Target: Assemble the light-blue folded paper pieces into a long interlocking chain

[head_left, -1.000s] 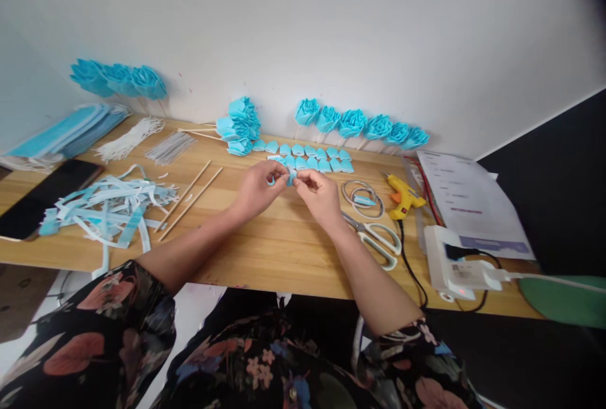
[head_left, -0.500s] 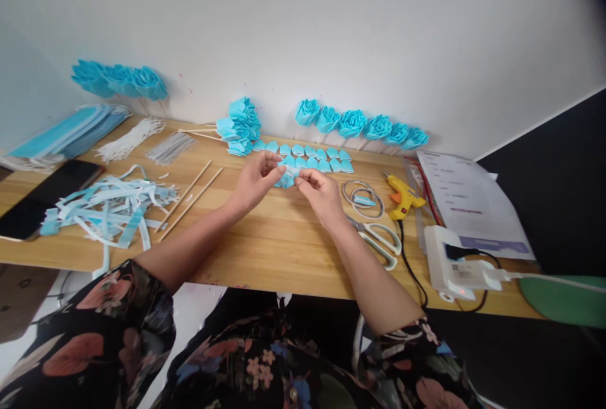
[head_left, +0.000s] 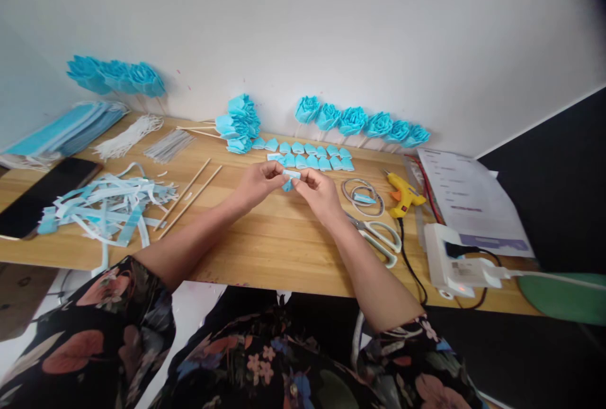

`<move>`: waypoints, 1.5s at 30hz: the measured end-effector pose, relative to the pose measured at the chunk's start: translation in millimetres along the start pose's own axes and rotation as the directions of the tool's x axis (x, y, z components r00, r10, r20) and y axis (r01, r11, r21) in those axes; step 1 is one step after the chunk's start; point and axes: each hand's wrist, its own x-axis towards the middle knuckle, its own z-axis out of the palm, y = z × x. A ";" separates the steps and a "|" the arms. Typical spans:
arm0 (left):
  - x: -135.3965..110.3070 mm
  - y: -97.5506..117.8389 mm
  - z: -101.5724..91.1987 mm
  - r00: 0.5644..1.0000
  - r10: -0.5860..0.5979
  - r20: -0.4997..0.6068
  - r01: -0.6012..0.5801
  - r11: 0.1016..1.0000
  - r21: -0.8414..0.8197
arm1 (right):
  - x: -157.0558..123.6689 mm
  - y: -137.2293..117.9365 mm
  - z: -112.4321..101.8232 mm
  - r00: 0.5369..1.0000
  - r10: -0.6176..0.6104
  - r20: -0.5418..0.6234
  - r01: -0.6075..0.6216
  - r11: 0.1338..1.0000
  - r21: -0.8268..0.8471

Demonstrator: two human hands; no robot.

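Note:
Between my two hands is a small blue-and-white fabric petal (head_left: 291, 175), its white edge facing up. My left hand (head_left: 260, 183) pinches its left end, and my right hand (head_left: 318, 190) pinches its right end. Just beyond my fingers, more blue petals (head_left: 312, 162) lie in two rows on the wooden table (head_left: 265, 242). Behind the rows, a bunch of blue fabric flowers (head_left: 239, 124) on sticks lies on its side. Several finished blue flowers (head_left: 353, 120) lean against the wall. My fingers hide part of the held petal.
To the right are a tape measure coil (head_left: 363, 198), scissors (head_left: 379, 237), a yellow glue gun (head_left: 403, 194) and a power strip (head_left: 449, 264). Leftward lie two wooden sticks (head_left: 189, 202), cut strips (head_left: 111, 204), a phone (head_left: 47, 197), white cords (head_left: 130, 134) and stacked face masks (head_left: 69, 131).
Both hands have drawn slightly nearer to me with the petal, away from the rows. The held petal's white edge now shows more plainly between the fingers.

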 end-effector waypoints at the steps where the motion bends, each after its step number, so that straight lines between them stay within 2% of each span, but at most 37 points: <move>1: -0.1 0.5 -0.2 1.000 -0.010 0.002 0.010 1.000 -0.016 | 0.0 -0.2 -0.2 1.000 0.000 -0.005 0.000 1.000 -0.002; 6: 0.6 2.5 -2.7 0.999 -0.052 0.011 0.052 0.994 -0.093 | 0.6 -3.6 -1.8 0.999 0.041 0.001 -0.041 0.998 0.044; 12: 4.0 -1.6 -6.0 0.999 -0.042 -0.014 0.040 0.994 -0.103 | 2.3 -5.5 -4.4 0.996 0.089 0.030 -0.093 0.984 0.150; 17: 5.4 -2.7 -5.7 1.000 -0.015 0.001 0.015 0.995 -0.097 | 3.0 -5.8 -4.2 0.996 0.068 -0.053 -0.062 0.993 0.097; 19: 5.4 -1.7 -6.1 0.999 0.024 -0.049 -0.029 0.994 -0.103 | 3.0 -5.9 -4.1 0.992 0.061 -0.106 -0.050 0.994 0.097; 21: 4.6 -0.6 -6.3 0.988 0.086 -0.130 -0.093 0.994 -0.056 | 2.9 -6.0 -4.0 0.989 0.048 -0.141 -0.037 0.996 0.085; 23: 3.0 0.3 -5.7 0.966 0.187 -0.180 -0.178 0.982 0.067 | 2.5 -6.1 -3.7 0.989 0.030 -0.148 -0.022 0.998 0.054; 27: -1.0 0.2 -2.3 0.905 0.407 -0.122 -0.335 0.860 0.385 | 0.9 -6.8 -2.1 0.991 -0.010 -0.130 0.010 1.000 -0.004; 30: -2.0 -1.8 -1.4 0.866 0.495 -0.072 -0.385 0.752 0.534 | -0.9 -7.6 -0.5 0.991 -0.052 -0.122 0.046 0.998 -0.053; 33: -1.0 -4.7 -2.7 0.850 0.527 -0.028 -0.406 0.686 0.604 | -2.2 -8.4 0.8 0.988 -0.099 -0.116 0.089 0.992 -0.088; 36: 0.1 -7.1 -3.8 0.853 0.522 -0.010 -0.397 0.660 0.638 | -2.6 -8.9 1.6 0.985 -0.119 -0.123 0.105 0.988 -0.111; 42: -0.1 -6.9 -2.5 0.846 0.534 -0.008 -0.416 0.669 0.616 | -2.8 -10.2 2.1 0.981 -0.155 -0.119 0.141 0.983 -0.118; 45: -0.8 -4.8 -1.7 0.861 0.508 -0.020 -0.401 0.703 0.587 | -3.1 -10.4 1.6 0.980 -0.160 -0.120 0.146 0.982 -0.120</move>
